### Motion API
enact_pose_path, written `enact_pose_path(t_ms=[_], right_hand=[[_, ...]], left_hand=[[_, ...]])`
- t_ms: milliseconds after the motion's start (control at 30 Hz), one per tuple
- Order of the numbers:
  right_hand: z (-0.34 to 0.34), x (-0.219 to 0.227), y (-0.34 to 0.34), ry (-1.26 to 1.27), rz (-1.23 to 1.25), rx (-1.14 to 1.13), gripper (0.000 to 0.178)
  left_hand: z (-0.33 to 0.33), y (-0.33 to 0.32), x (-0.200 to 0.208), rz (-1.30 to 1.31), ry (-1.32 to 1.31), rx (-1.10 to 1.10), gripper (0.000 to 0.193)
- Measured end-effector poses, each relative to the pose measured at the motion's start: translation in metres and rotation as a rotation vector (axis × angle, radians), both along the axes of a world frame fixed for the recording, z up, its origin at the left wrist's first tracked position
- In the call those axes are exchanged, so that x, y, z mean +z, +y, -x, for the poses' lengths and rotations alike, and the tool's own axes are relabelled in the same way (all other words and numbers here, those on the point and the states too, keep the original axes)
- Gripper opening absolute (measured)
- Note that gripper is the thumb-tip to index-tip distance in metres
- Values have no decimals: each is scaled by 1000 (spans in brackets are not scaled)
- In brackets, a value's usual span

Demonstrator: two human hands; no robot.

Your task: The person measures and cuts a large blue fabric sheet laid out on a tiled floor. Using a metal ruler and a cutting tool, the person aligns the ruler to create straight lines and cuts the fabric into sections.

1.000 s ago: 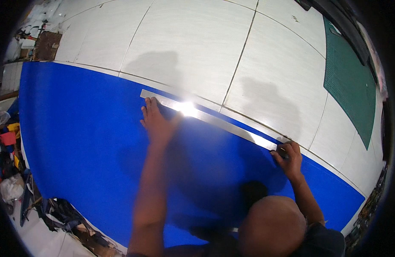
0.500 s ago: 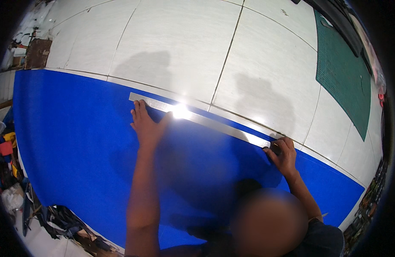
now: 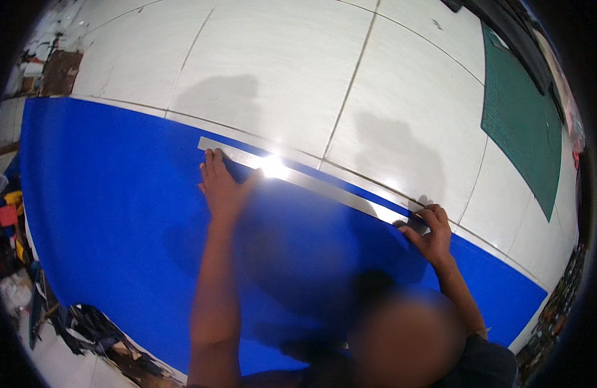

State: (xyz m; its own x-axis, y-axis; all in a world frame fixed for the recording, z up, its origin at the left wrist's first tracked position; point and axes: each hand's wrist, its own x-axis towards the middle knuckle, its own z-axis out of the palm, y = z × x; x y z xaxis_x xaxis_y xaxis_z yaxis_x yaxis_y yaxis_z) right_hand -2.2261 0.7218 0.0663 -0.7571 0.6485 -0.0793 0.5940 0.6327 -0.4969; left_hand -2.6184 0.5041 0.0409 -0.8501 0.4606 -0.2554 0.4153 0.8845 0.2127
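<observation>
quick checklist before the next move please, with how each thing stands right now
1. Metal strip lying on the blue sheet: ok.
2. Left hand with fingers at the strip, near its left end: ok.
3. Right hand at the strip's right end: ok.
4. Strip's whole face free of glare: not ok, a bright patch hides part beside the left hand.
5. Strip exactly parallel to the sheet's far edge: cannot tell, the view bends straight lines.
6. Green mat apart from the sheet: ok.

Silvery straightedge (image 3: 337, 193) lies on blue sheet (image 3: 117, 220), near its far edge; sheet spread out.
</observation>
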Motion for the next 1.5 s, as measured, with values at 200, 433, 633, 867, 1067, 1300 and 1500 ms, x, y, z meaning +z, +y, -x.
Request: enact_pose_path(t_ms=[200,433,633,867,1067,1300,1500], right_hand=[[124,-19,36,533,380,-170,24],[360,-4,-16,374,663,420,40],[449,-21,-60,247,598,741,27],[462,-43,-70,387,574,781,22],[463,-43,-70,345,571,839,20],[467,-42,-59,351,338,846,21],[465,-40,-56,346,483,785,23]], left_hand=[[-2,18,18,65,-46,47,117],[3,14,22,71,-167,98,119],[2,18,30,60,-223,133,114],[0,18,31,14,-233,153,112],[2,21,35,45,-263,152,114],[1,22,34,34,-244,159,114],[2,21,37,18,-247,151,114]])
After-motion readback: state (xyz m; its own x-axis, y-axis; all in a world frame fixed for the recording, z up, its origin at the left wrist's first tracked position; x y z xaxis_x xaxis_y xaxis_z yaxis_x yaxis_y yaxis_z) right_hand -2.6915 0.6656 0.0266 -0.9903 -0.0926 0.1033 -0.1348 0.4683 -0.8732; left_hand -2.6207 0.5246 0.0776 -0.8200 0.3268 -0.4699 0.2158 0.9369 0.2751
